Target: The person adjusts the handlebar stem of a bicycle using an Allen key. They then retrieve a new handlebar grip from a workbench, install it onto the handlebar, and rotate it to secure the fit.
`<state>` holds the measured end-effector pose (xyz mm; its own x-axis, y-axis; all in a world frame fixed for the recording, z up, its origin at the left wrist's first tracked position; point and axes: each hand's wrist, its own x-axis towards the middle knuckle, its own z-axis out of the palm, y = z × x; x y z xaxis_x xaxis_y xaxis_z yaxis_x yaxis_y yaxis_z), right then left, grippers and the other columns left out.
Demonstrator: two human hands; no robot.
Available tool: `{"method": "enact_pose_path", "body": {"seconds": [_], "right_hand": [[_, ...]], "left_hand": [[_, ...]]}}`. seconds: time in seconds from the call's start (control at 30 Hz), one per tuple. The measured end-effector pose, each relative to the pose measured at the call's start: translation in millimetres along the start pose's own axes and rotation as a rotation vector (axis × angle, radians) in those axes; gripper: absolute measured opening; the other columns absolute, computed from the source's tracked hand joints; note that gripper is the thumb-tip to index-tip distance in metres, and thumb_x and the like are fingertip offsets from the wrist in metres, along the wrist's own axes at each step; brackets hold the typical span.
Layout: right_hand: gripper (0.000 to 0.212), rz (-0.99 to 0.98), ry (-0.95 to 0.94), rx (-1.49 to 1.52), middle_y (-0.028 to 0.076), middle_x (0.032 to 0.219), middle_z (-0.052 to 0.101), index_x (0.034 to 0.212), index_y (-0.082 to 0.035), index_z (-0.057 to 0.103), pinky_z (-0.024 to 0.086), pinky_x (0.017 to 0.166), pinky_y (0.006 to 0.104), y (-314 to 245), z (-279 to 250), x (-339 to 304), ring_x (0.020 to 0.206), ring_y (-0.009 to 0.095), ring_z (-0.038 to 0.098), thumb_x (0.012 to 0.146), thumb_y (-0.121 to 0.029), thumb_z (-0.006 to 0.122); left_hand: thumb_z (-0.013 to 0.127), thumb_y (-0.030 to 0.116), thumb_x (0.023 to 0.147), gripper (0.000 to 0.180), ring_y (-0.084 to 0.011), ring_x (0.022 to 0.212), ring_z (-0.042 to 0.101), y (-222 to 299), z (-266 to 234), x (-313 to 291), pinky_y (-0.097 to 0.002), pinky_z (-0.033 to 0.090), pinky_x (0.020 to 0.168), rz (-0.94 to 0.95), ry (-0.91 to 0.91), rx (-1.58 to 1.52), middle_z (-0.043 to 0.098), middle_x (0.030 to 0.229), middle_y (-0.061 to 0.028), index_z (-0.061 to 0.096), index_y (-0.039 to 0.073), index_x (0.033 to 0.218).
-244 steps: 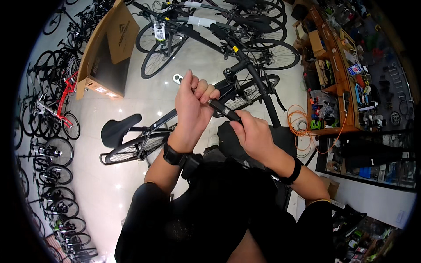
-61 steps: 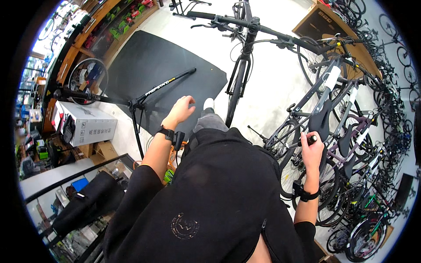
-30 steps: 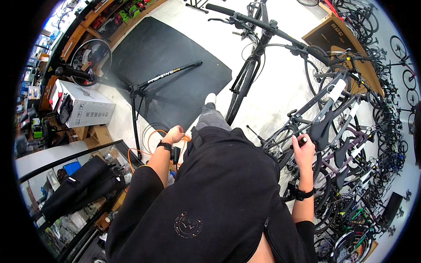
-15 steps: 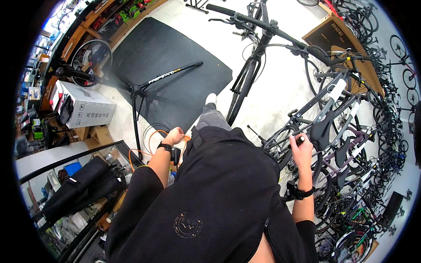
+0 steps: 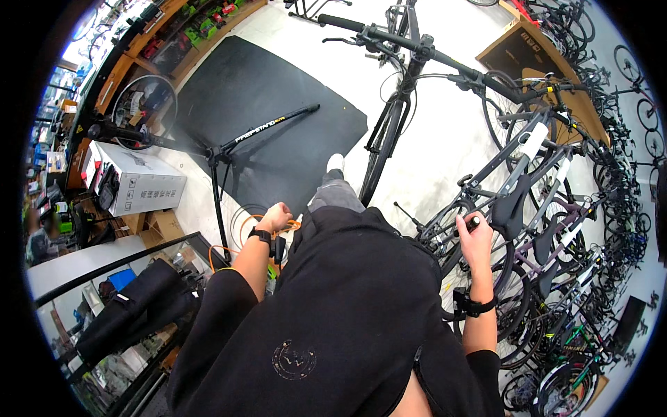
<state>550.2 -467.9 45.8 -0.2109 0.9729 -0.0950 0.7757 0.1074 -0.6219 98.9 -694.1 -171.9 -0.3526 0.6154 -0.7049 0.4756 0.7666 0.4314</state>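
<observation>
My left hand (image 5: 276,218) is held out at waist height, its fingers curled in. A thin orange hose (image 5: 242,229) loops around and behind it; I cannot make out whether the fingers grip the hose or something else. On the other side, my right hand (image 5: 475,240) is closed around a short black cylindrical handle (image 5: 474,222), whose rounded end shows between thumb and fingers. The rest of that item is hidden in the palm. Black bands with small devices sit on both wrists.
A black repair stand (image 5: 219,151) rises beside a dark floor mat (image 5: 292,83). Ahead stands a bicycle with a wide handlebar (image 5: 389,36); more bicycles (image 5: 514,208) crowd the right. At left are a white carton (image 5: 149,182) and a glass-topped case (image 5: 76,299).
The view has shifted slightly, with the left-hand case and carton appearing a little lower. Both hands keep nearly the same pose, and the right still holds the black handle.
</observation>
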Motion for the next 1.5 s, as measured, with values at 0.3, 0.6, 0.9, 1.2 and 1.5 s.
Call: {"method": "enact_pose_path", "body": {"seconds": [0.3,0.6,0.9,1.2,1.5], "right_hand": [[0.028,0.117,-0.163,-0.059,0.015,0.059,0.056,0.08,0.0,0.057,0.044,0.052,0.0369,19,39,-18,0.05,0.024,0.054,0.087,-0.021,0.073],[0.029,0.268,-0.5,-0.153,0.019,0.071,0.063,0.082,-0.001,0.059,0.05,0.06,0.0459,60,119,-41,0.066,0.04,0.064,0.083,-0.026,0.073],[0.029,0.193,-0.542,-0.2,0.016,0.071,0.063,0.08,-0.005,0.057,0.05,0.057,0.0465,66,159,-40,0.064,0.04,0.063,0.083,-0.029,0.073],[0.03,0.176,-0.551,-0.205,0.016,0.073,0.064,0.081,-0.005,0.057,0.05,0.057,0.0456,71,154,-50,0.064,0.038,0.063,0.085,-0.031,0.072],[0.03,0.166,-0.554,-0.195,0.016,0.072,0.064,0.081,-0.005,0.057,0.05,0.057,0.046,76,158,-54,0.064,0.038,0.063,0.084,-0.03,0.073]], "left_hand": [[0.062,0.019,0.083,0.025,-0.0347,0.088,0.069,-34,25,-29,-0.043,0.054,0.078,0.013,-0.114,-0.007,0.071,0.09,-0.0199,0.066,-0.001,0.097],[0.068,0.016,0.086,0.03,-0.0301,0.098,0.068,-135,85,-53,-0.0377,0.053,0.087,-0.244,-0.29,-0.142,0.071,0.102,-0.019,0.063,-0.004,0.107],[0.065,0.01,0.089,0.023,-0.0218,0.09,0.067,-102,82,-39,-0.0336,0.053,0.082,-0.323,-0.292,-0.296,0.07,0.097,-0.0145,0.062,-0.006,0.104],[0.064,0.009,0.09,0.017,-0.0178,0.083,0.066,-102,101,-33,-0.031,0.052,0.077,-0.299,-0.248,-0.463,0.069,0.09,-0.0095,0.061,-0.004,0.102],[0.063,0.009,0.09,0.017,-0.0175,0.08,0.066,-117,104,-37,-0.0306,0.052,0.073,-0.319,-0.249,-0.423,0.069,0.088,-0.0097,0.062,-0.004,0.101]]}}
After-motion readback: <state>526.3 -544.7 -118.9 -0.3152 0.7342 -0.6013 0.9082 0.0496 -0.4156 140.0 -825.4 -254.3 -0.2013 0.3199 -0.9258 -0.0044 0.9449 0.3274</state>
